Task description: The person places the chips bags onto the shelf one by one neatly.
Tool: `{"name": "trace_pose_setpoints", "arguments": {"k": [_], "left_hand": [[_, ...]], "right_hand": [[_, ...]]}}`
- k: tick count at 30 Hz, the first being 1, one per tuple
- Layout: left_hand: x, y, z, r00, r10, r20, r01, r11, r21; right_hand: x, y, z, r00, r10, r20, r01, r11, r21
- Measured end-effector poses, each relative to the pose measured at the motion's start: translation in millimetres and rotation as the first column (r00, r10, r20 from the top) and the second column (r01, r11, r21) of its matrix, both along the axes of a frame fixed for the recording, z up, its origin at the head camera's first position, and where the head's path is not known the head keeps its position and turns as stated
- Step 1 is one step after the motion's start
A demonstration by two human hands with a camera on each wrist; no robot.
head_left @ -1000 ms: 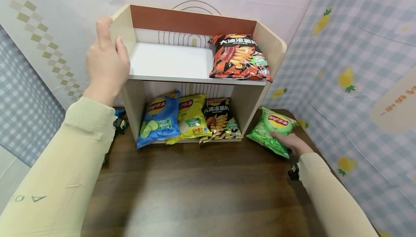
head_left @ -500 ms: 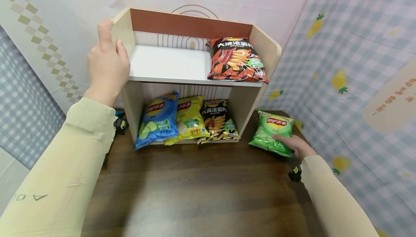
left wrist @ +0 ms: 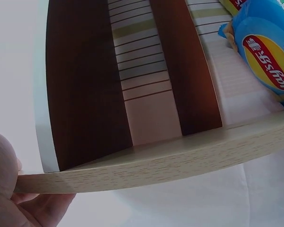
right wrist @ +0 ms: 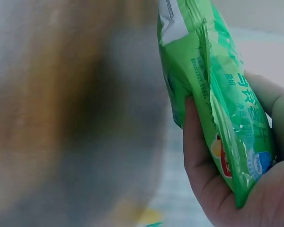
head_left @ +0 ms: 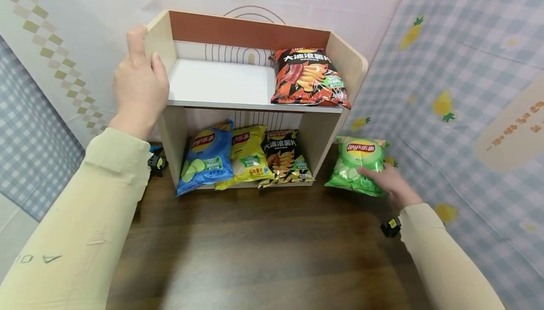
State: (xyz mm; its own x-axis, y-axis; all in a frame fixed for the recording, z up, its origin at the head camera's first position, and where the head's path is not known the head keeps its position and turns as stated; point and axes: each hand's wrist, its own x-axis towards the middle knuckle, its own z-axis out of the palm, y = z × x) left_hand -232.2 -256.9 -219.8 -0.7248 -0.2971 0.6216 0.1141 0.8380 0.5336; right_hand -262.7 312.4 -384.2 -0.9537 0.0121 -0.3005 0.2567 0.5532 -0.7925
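Note:
My right hand [head_left: 390, 183] grips a green bag of Lay's potato chips [head_left: 361, 163] by its right side, to the right of a two-level wooden shelf [head_left: 221, 104]. In the right wrist view the thumb and fingers lie on opposite faces of the green bag [right wrist: 217, 104]. My left hand [head_left: 140, 81] holds the shelf's left side panel near its top. Seen from the left wrist, the fingers [left wrist: 47, 208] lie on one side of that panel's edge [left wrist: 156, 165] and the thumb on the other.
A red-black chip bag [head_left: 310, 76] lies on the upper right of the shelf. Blue [head_left: 208, 156], yellow [head_left: 250, 154] and black [head_left: 284, 156] chip bags lean in the lower compartment. The brown table [head_left: 263, 239] stretches in front, and a checked curtain [head_left: 467, 126] hangs at the right.
The right hand has raised the green bag slightly from the table and tilted it more upright. The left hand stays on the shelf panel; the head view has shifted a little.

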Motion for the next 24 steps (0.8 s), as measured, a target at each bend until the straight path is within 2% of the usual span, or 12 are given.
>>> {"name": "trace_pose_setpoints", "arguments": {"k": [3, 6, 12, 14, 20, 22, 24], "left_hand": [[-0.8, -0.8, -0.3, 1.0, 0.004, -0.005, -0.004, 1.0, -0.002], [-1.5, -1.1, -0.9, 1.0, 0.004, -0.007, -0.004, 1.0, -0.006], [-1.5, -0.4, -0.7, 1.0, 0.001, -0.017, -0.001, 1.0, -0.004], [-1.1, -0.3, -0.2, 1.0, -0.001, -0.014, 0.001, 1.0, -0.003], [-0.9, 0.8, -0.2, 1.0, -0.006, -0.003, 0.006, 1.0, -0.003], [-0.8, 0.7, -0.2, 1.0, -0.004, -0.004, 0.004, 1.0, -0.002], [-0.6, 0.7, -0.1, 1.0, -0.003, -0.003, 0.003, 1.0, 0.0]], "right_hand": [[5.3, -4.1, 17.2, 0.992, -0.001, -0.127, 0.002, 1.0, 0.011], [13.6, -8.2, 34.0, 0.97, -0.009, -0.244, 0.017, 0.999, 0.033], [33.2, -13.8, 63.2, 0.924, -0.002, -0.383, 0.074, 0.982, 0.173], [39.4, -14.4, 69.8, 0.909, -0.015, -0.416, 0.104, 0.976, 0.191], [58.7, -15.9, 81.0, 0.89, -0.124, -0.44, 0.141, 0.99, 0.006], [64.0, -17.3, 84.1, 0.87, -0.141, -0.472, 0.141, 0.989, -0.036], [68.5, -19.3, 87.0, 0.84, -0.166, -0.516, 0.145, 0.986, -0.081]]}}
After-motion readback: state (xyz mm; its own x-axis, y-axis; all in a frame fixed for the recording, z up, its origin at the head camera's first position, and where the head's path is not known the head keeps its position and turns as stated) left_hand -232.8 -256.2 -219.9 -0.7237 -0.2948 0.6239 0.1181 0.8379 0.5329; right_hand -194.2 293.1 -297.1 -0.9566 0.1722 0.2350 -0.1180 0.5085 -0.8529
